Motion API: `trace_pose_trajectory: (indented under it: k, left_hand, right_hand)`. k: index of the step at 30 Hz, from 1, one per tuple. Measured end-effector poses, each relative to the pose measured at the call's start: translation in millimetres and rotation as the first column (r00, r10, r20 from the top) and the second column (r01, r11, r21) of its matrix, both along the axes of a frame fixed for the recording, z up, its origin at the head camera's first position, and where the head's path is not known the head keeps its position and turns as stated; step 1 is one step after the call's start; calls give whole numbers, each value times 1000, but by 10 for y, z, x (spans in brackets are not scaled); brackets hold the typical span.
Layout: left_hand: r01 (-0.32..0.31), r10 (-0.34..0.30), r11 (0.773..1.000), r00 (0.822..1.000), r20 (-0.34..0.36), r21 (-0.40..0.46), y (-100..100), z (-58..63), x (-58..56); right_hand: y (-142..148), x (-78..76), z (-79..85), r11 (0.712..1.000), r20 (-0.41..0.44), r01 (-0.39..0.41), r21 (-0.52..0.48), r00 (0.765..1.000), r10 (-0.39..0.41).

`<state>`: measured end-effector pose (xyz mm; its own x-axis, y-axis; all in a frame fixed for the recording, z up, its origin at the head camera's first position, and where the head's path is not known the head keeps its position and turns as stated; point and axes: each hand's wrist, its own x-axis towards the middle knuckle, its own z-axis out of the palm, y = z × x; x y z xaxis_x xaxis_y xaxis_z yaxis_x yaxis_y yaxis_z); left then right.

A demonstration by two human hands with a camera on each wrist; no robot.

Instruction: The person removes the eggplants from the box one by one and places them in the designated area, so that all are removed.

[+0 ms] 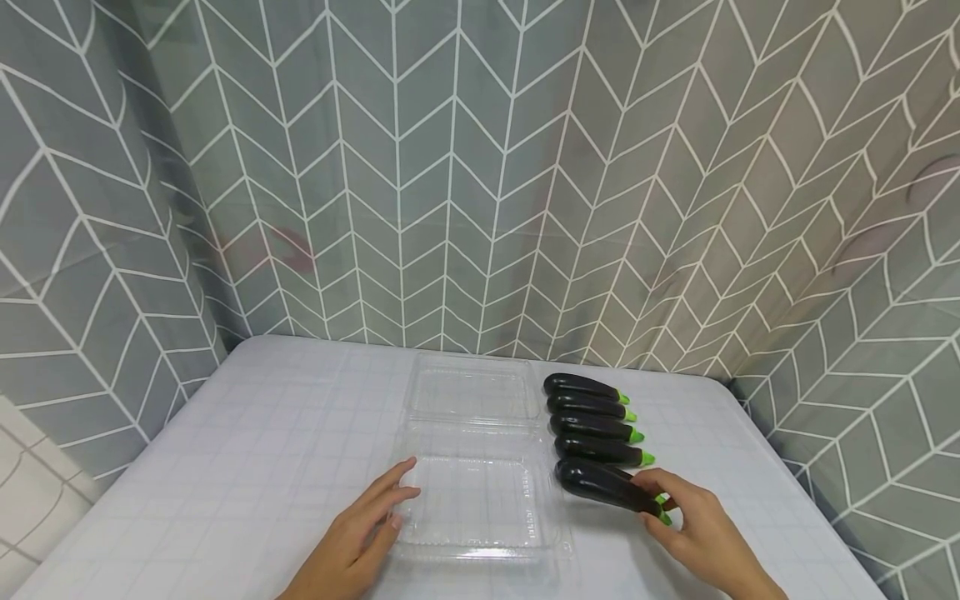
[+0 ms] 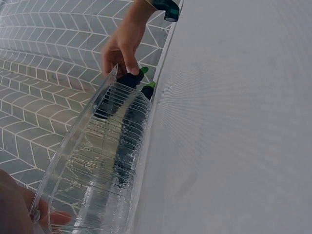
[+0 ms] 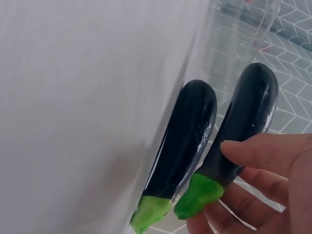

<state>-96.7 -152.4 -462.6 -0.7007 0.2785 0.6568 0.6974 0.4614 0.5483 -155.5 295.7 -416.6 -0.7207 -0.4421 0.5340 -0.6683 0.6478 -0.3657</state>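
Observation:
My right hand (image 1: 701,521) pinches a dark, glossy eggplant (image 3: 251,100) near its green stem end, thumb on one side and fingers on the other. This eggplant is raised off the table and partly covers another eggplant (image 3: 187,131) lying beneath it. Beyond them, several more eggplants (image 1: 592,426) lie side by side, green ends to the right. A clear plastic clamshell container (image 1: 480,552) lies opened out left of the eggplants, its lid (image 1: 472,360) toward the back. At its left rim is my left hand (image 1: 356,533), fingers loosely extended over the edge and holding nothing.
A white, faintly checked cloth covers the table (image 1: 247,467). Grey curtains (image 1: 480,183) with white chevron lines hang behind and along both sides. White tiles (image 1: 33,483) show at the lower left.

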Motion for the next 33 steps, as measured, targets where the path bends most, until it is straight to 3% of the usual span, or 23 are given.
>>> trace_pose_trajectory:
  k: [16,23,28,33]
  left_hand:
    - [4,-4,1000,1000,6,4,-5,-12,2]
    - [-8,9,1000,1000,17,-4,-2,-4,11]
    - [-10,10,1000,1000,20,-3,0,-2,12]
    - [-5,5,1000,1000,12,-2,-3,-5,7]
  right_hand:
    - [48,3,-17,996,83,64,63,994,-69]
    - [92,-29,-70,996,58,8,90,998,-14]
    - [103,-30,-76,990,102,18,143,994,-33]
    - [111,-21,-76,984,95,12,180,995,-29]
